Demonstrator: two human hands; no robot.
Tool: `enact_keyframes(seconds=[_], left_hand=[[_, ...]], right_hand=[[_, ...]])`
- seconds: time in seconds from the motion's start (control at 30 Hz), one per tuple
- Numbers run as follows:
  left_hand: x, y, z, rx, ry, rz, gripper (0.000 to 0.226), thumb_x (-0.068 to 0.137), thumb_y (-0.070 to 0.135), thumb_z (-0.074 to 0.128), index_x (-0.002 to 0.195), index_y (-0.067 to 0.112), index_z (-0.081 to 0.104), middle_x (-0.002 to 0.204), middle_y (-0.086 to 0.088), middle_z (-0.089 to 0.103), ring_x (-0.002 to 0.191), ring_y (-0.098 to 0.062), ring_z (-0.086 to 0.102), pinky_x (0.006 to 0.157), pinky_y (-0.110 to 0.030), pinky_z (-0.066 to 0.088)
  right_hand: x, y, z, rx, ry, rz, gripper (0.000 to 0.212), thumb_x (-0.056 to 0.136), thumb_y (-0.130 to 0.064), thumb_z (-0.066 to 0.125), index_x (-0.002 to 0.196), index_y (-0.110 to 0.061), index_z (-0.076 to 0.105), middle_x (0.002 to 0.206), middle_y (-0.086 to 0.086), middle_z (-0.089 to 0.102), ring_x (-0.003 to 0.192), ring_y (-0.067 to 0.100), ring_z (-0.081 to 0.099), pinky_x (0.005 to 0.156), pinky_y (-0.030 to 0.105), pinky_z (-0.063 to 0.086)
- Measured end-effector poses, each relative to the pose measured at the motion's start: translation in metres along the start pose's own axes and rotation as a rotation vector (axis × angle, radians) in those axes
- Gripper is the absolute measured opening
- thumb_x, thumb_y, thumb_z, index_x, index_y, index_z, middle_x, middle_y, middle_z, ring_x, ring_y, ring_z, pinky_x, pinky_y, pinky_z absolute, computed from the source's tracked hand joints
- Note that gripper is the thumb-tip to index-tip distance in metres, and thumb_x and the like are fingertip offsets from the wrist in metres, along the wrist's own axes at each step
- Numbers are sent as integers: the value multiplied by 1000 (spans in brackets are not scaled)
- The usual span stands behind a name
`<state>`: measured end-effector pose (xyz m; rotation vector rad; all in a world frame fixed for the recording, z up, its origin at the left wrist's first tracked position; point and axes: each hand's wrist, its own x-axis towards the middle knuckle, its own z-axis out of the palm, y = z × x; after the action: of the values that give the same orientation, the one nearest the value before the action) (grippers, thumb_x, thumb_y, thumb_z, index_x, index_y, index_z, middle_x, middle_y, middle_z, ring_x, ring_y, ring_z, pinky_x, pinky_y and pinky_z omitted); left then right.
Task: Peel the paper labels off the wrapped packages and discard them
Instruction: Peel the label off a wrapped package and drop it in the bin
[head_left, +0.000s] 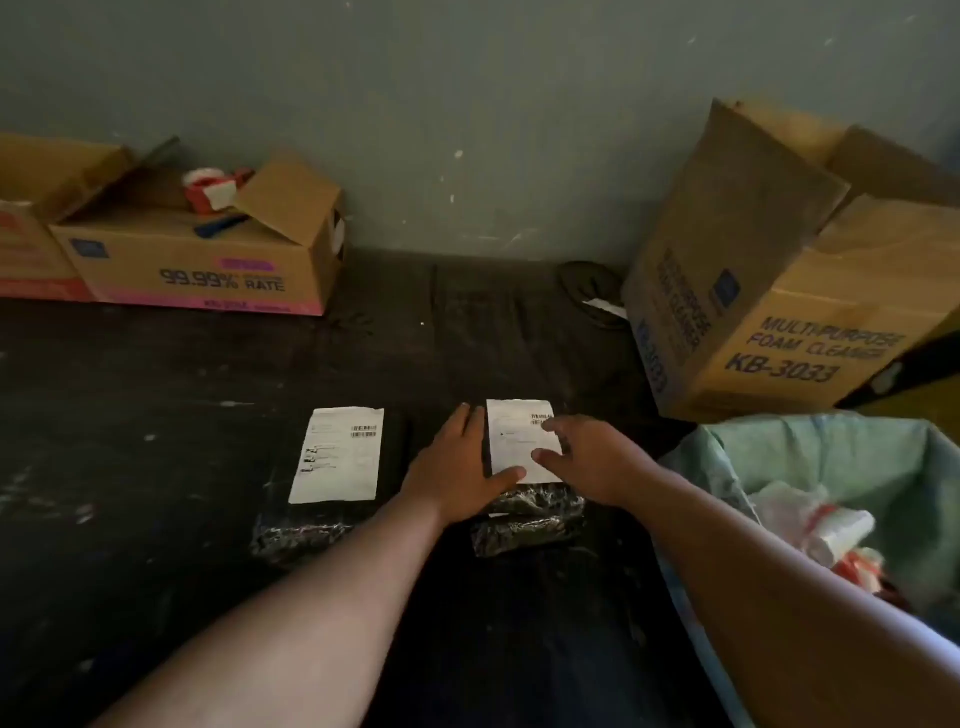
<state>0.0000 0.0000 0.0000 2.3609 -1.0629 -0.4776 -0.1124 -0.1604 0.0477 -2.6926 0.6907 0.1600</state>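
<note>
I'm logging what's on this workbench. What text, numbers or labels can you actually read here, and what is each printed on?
"99.99% RATE": front of the left cardboard box.
"MULTI-PURPOSE FOAM CLEANSER" and "KB-3033": front of the right cardboard box; its side panel seems to repeat them, blurred.
Left paper label: barcodes and print, too blurred to read.
Right paper label, under both hands: barcode and print, too small to read.

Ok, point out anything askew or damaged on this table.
The big foam-cleaner box at far right leans tilted, its top flaps splayed open. The right label sits slightly crooked on its package. Nothing looks spilled.
</note>
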Motion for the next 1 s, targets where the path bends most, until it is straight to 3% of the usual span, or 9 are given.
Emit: enact_keyframes(seconds=[0.23, 0.33, 0.5, 0.57, 0.73, 0.83, 1.0], left_hand=[[22, -17, 41, -47, -44, -64, 129, 72, 87, 53, 158, 18, -14, 167, 1, -17, 154, -19, -5, 122, -51, 20], [21, -26, 56, -77, -18, -36, 131, 72, 84, 58, 158, 17, -14, 166, 4, -21, 154, -19, 2, 122, -46, 23], [34, -29, 62, -49, 35, 5, 132, 70, 88, 55, 158, 20, -16, 163, 9, -28, 152, -9, -15, 122, -40, 10], [37, -28, 62, -69, 37, 7, 132, 69, 89, 55, 158, 22, -16, 163, 11, -28, 152, -9, -13, 123, -44, 14], [33, -29, 66, -113, 40, 7, 129, 70, 86, 58, 158, 25, -13, 164, 11, -26, 154, -17, 0, 121, -49, 25], [35, -31, 66, -60, 41, 3, 129, 70, 87, 57, 159, 22, -10, 165, 8, -24, 154, -16, -5, 123, -48, 18], [39, -30, 65, -23, 47, 21, 133, 67, 87, 60, 158, 21, -10, 165, 6, -26, 152, -11, -16, 122, -44, 6]], right_hand=[[58, 6, 23, -63, -54, -25, 62, 96, -55, 47, 147, -20, 41, 153, 5, 39, 140, 23, 34, 114, 43, 33], [83, 8, 30, -145, -73, -57, 58, 99, -52, 40, 147, -18, 41, 153, 4, 39, 140, 25, 34, 114, 45, 31], [122, 11, 27, -150, -151, -79, 46, 103, -42, 38, 143, -21, 47, 146, 5, 48, 133, 25, 44, 111, 45, 36], [134, 12, 25, -145, -183, -77, 43, 103, -40, 42, 139, -20, 52, 141, 5, 53, 126, 24, 51, 105, 39, 41], [149, 8, 20, 37, -230, -19, 38, 96, -33, 59, 132, -21, 60, 125, 0, 64, 96, 12, 60, 72, 21, 45], [153, 6, 22, 79, -225, -13, 30, 96, -28, 60, 125, -20, 65, 121, 1, 66, 100, 14, 61, 74, 22, 45], [154, 2, 21, 127, -208, 31, 24, 92, -24, 67, 116, -20, 67, 106, -2, 65, 90, 13, 62, 59, 19, 43]])
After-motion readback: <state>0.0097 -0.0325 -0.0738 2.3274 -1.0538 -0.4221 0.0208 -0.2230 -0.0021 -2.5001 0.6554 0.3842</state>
